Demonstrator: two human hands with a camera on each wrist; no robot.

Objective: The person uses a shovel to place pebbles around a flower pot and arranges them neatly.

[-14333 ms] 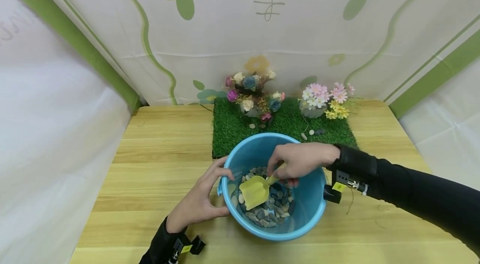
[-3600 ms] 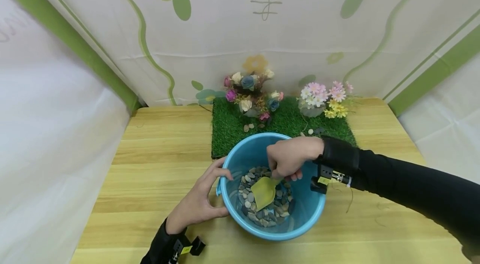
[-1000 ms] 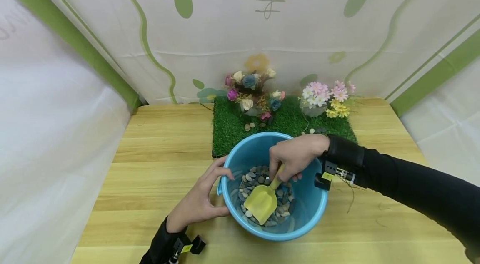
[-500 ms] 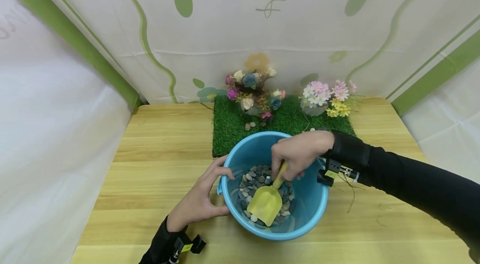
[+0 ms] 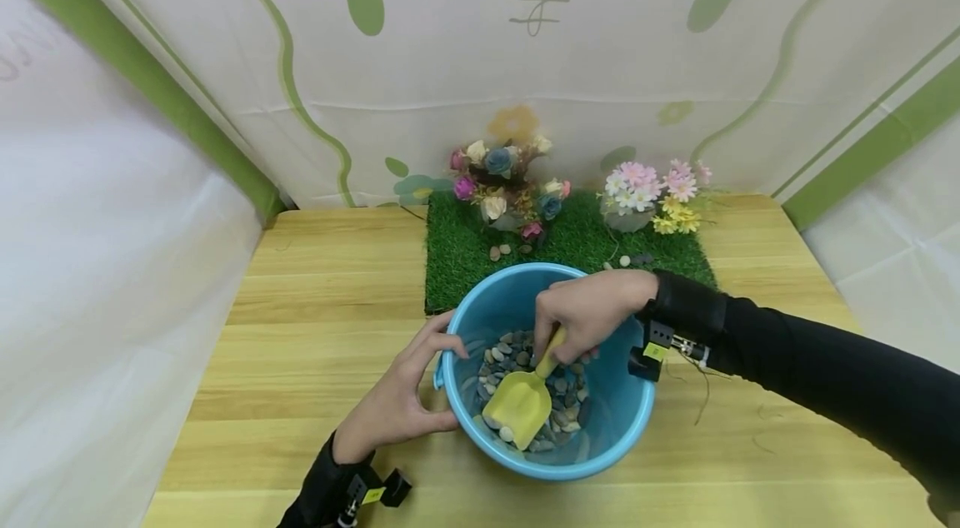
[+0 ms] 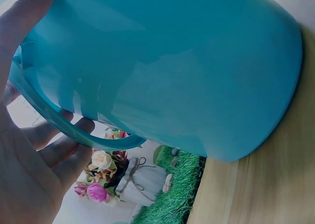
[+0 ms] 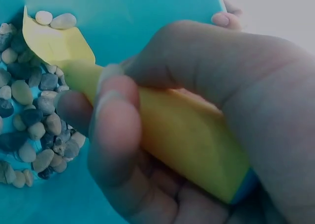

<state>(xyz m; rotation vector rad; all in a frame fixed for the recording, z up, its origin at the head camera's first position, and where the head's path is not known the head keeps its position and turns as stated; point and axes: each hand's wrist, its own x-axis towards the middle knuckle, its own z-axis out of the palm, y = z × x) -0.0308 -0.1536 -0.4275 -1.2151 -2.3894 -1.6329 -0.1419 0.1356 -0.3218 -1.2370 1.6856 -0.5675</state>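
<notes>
A blue bucket (image 5: 551, 474) stands on the table, its bottom covered with grey and tan pebbles (image 5: 566, 418). My left hand (image 5: 401, 396) holds the bucket's left rim, fingers hooked over it and thumb against the outside. In the left wrist view, its fingers lie by the bucket's blue handle (image 6: 54, 116). Inside the bucket, my right hand (image 5: 596, 313) grips a yellow toy shovel (image 5: 520, 410) by its handle. The shovel's blade lies low among the pebbles, pointing toward me and left. Two pale pebbles (image 7: 63, 21) show at the blade's far edge in the right wrist view.
Behind the bucket lies an artificial grass mat (image 5: 453, 274). It bears a vase of mixed roses (image 5: 501, 178), a vase of pink and yellow daisies (image 5: 645, 195) and a few loose stones (image 5: 495, 251). A printed curtain (image 5: 600, 78) hangs behind the wooden table (image 5: 322, 328).
Over the last second the shovel blade swings slightly right, then back left, among the pebbles. Since the earliest frame another stone has appeared on the mat's left part. My left hand stays put.
</notes>
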